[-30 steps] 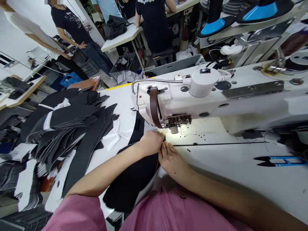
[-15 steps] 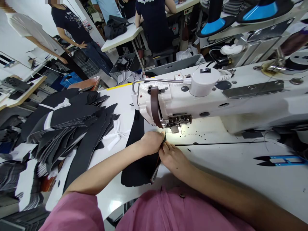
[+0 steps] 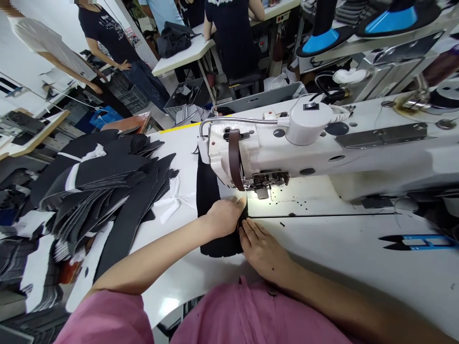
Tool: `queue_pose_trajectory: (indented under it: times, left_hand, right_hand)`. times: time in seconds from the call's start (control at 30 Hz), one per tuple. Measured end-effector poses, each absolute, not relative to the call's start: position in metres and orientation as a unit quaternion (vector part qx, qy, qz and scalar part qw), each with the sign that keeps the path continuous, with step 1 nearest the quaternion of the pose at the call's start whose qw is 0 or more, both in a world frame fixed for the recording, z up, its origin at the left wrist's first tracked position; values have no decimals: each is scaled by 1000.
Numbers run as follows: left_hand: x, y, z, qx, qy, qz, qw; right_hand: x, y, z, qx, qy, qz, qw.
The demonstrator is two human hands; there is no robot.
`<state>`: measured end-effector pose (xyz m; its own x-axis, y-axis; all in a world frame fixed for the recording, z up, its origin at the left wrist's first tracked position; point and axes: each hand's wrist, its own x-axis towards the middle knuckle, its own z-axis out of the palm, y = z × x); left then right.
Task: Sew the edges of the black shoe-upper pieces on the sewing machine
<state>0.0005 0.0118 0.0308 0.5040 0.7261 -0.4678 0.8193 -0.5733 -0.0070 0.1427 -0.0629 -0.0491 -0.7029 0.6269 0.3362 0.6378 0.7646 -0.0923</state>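
A black fabric piece (image 3: 207,184) lies on the white sewing table, under the needle end of the white sewing machine (image 3: 265,153). My left hand (image 3: 226,217) is closed on the fabric's right edge just in front of the presser foot (image 3: 262,192), its fingers curled and partly hidden. Close beside it, my right hand (image 3: 263,246) rests with its fingers stretched out flat, their tips at the fabric's right edge. A brown strap (image 3: 234,160) hangs over the machine head. Lamplight falls on the bed around the needle.
Stacks of dark cut fabric pieces (image 3: 96,177), tied with white strips, cover the table's left side. Blue thread snips (image 3: 418,242) lie at the right. Behind the machine stands a grey crate (image 3: 258,99). Several people are farther back, some standing, one at another table (image 3: 179,62).
The black fabric has moved away from me beneath the machine, and its near edge is farther forward. My right hand has shifted slightly towards me, its fingers now flatter.
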Motion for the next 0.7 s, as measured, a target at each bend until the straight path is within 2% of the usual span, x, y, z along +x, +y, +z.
queue_pose_trajectory:
  times: [0.37,0.7]
  left_hand:
    - [1,7,8,849,500,-155,70]
    - [4,27,-4,855,505,-109,45]
  right_hand:
    - [143,-59,-51,-363,-914,12,180]
    - [137,-55,-62,-359,-916,-12,178]
